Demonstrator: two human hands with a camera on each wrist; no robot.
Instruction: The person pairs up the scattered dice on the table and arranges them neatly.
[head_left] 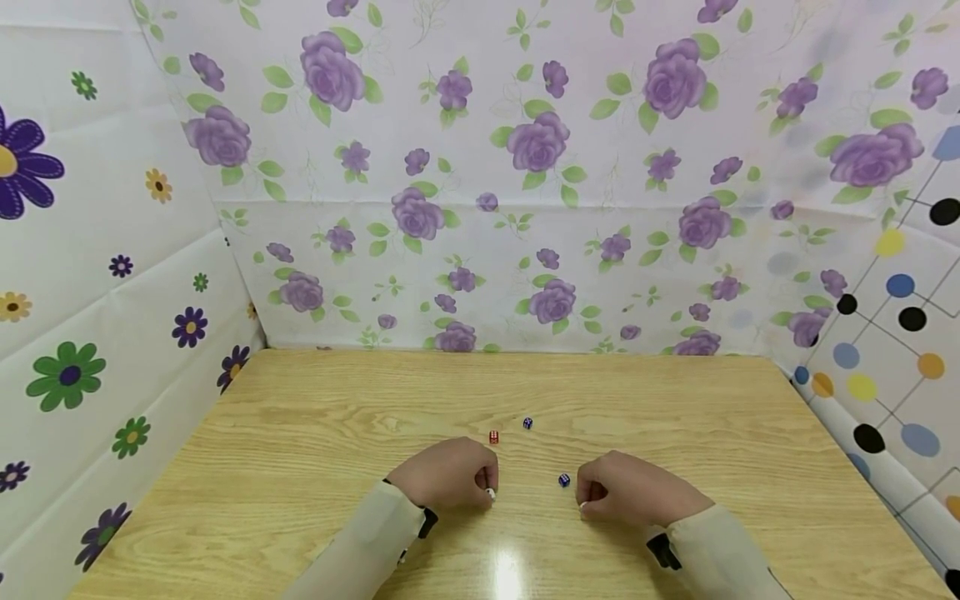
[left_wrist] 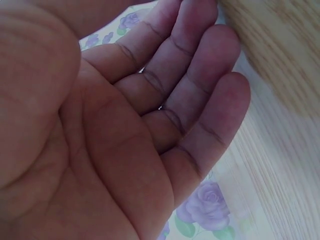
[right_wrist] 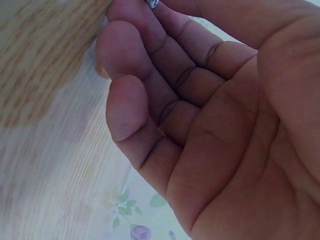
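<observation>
In the head view my left hand (head_left: 450,473) pinches a white die (head_left: 491,493) between thumb and forefinger, low over the table. My right hand (head_left: 637,490) likewise pinches a white die (head_left: 583,507), mostly covered by the fingertips; a corner of this die (right_wrist: 154,3) with dark pips shows in the right wrist view. Just left of the right hand lies a blue die (head_left: 564,480). A red die (head_left: 493,437) sits beyond the left hand, and another blue die (head_left: 528,423) lies farther back. The left wrist view shows curled fingers (left_wrist: 220,115) and palm, with the die hidden.
Beside the left sleeve (head_left: 367,542) a small white object with dark marks (head_left: 402,556) is partly covered. The wooden table (head_left: 337,400) ends at a floral cloth (head_left: 480,275) behind, with patterned cloths at both sides.
</observation>
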